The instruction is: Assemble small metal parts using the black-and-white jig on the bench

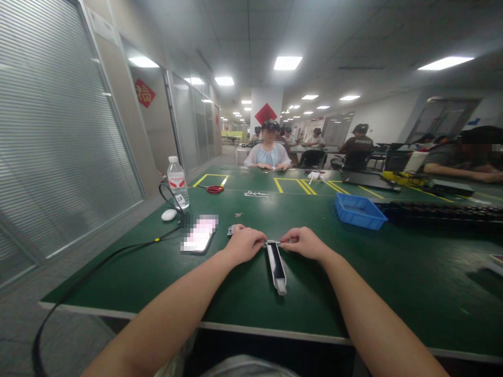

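A long narrow black and white part (276, 266) lies on the green table (393, 277), pointing toward me. My left hand (245, 243) is closed in a pinch on its far end from the left. From the other side, my right hand (303, 243) pinches the same far end. A small grey piece (231, 230) rests just left of my left hand.
A phone (199, 235) lies left of my hands, with a water bottle (177, 182), a white mouse (168, 214) and a black cable (118, 254) beyond. Red scissors (214, 189) and a blue tray (360, 210) lie farther back. People sit across and at right.
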`<state>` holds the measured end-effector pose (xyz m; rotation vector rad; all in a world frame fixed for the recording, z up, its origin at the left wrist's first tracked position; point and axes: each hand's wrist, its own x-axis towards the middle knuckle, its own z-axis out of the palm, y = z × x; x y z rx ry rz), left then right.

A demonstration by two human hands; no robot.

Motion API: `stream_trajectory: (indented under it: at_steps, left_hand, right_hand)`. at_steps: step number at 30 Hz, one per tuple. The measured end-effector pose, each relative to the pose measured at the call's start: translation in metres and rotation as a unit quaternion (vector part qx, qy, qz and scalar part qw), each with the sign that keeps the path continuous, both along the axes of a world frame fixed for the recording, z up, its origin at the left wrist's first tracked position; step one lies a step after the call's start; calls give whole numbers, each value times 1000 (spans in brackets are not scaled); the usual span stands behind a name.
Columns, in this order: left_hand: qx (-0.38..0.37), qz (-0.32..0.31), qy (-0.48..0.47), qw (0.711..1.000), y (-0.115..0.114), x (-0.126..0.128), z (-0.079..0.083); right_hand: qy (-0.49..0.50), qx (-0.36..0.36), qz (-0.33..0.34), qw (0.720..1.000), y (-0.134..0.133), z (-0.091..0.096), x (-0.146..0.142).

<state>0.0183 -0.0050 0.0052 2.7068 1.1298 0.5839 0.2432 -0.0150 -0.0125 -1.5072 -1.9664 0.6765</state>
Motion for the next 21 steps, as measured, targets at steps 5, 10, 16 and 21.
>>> stream_trajectory:
  at_steps: [5, 10, 16, 21]
  left_hand:
    - [-2, -2, -3, 1000, 0, 0, -1]
    - [-7, -3, -2, 1000, 0, 0, -1]
    - [7, -2, 2, 1000, 0, 0, -1]
    - [14, 3, 14, 1000, -4, 1, 3]
  right_hand:
    - [-55, 56, 18, 997, -1, 2, 0]
    - [-99, 100, 37, 989, -4, 8, -3]
    - [-137, 132, 55, 980, -8, 15, -7]
    - [-122, 128, 53, 983, -5, 10, -6]
